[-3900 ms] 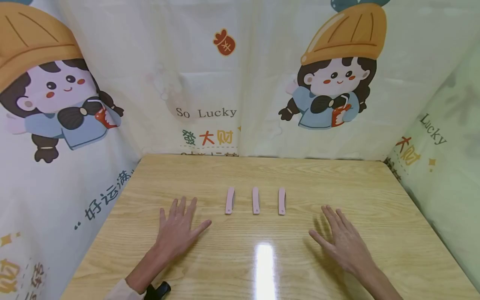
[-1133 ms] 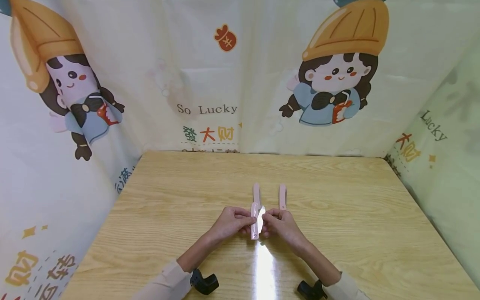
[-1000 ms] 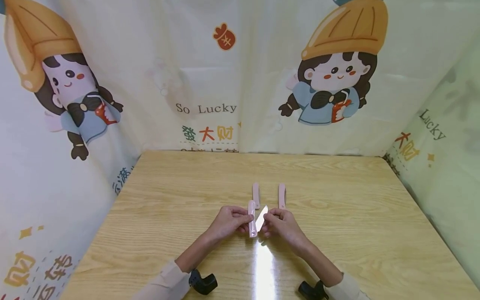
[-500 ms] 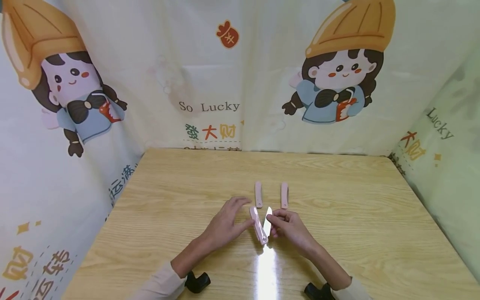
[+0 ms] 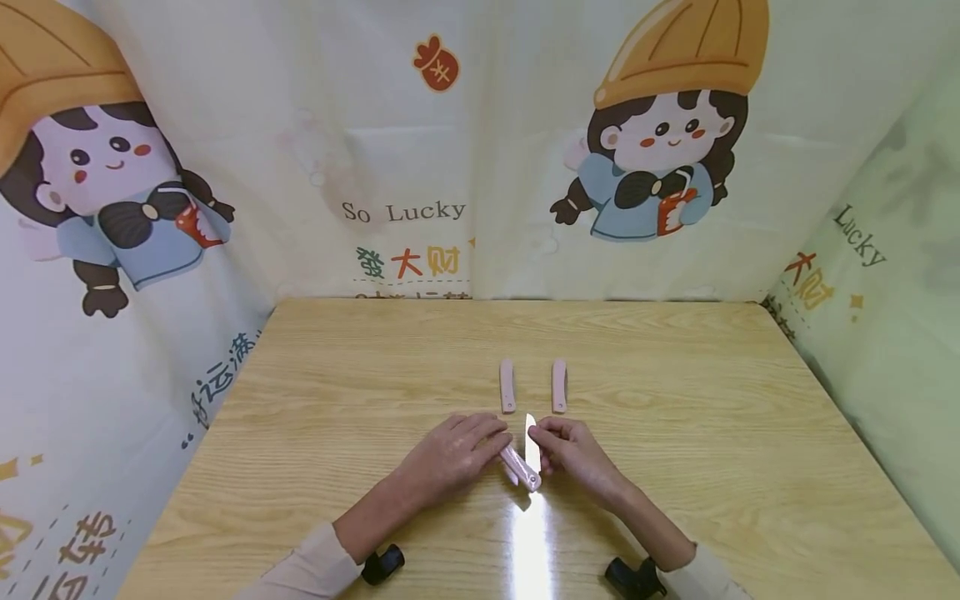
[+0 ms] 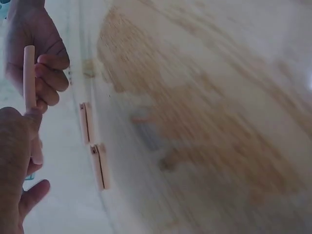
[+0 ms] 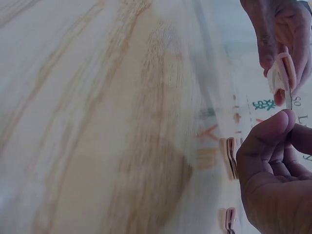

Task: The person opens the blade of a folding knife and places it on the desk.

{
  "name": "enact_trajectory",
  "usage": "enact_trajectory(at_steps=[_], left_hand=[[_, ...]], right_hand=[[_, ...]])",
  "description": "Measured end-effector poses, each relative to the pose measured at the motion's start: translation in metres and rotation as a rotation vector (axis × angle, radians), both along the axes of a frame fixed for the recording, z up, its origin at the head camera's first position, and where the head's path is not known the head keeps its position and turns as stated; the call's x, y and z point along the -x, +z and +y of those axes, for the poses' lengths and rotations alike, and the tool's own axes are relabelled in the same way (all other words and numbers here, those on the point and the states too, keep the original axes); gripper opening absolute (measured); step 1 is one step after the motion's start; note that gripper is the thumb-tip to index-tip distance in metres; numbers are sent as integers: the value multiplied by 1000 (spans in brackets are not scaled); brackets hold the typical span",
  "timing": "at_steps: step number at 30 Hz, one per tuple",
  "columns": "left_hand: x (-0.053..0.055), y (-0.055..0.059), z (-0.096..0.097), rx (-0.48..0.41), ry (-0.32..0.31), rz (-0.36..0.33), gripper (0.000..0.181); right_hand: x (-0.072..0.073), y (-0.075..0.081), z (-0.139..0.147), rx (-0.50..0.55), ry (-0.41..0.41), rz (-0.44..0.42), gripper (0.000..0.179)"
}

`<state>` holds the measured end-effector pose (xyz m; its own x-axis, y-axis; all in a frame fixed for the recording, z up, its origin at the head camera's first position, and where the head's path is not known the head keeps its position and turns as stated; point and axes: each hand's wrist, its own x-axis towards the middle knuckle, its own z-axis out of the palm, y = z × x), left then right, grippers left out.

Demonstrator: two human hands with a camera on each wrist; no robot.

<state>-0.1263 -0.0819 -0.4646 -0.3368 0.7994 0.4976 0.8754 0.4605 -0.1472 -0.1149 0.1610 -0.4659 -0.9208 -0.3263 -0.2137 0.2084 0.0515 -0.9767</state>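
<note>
Here's the knife [image 5: 529, 476], caught between two grips, blade [image 5: 532, 452] pinched and partly covered by the right hand [image 5: 582, 460], handle [image 5: 518, 463] held and hidden at its far end by the left hand [image 5: 453, 454], two more handles [image 5: 507, 386] just beyond.

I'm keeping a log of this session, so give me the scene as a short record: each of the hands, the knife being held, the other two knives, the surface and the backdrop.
Left hand: holds the pink handle
Right hand: pinches the blade
Held knife: partly open, blade angled away from handle
Other knives: left one and right one, pink, side by side, apart, no blade showing
Surface: wood-grain table
Backdrop: pale cloth printed with cartoon figures and lettering
</note>
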Motion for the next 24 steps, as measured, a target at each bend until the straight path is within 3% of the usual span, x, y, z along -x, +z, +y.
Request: enact_trajectory(at_steps=[8, 24], left_hand=[[0, -4, -4, -100, -7, -58, 27], [-11, -7, -13, -77, 91, -93, 22]], right_hand=[[-2, 0, 7, -17, -28, 7, 23], [-4, -2, 16, -9, -72, -14, 23]])
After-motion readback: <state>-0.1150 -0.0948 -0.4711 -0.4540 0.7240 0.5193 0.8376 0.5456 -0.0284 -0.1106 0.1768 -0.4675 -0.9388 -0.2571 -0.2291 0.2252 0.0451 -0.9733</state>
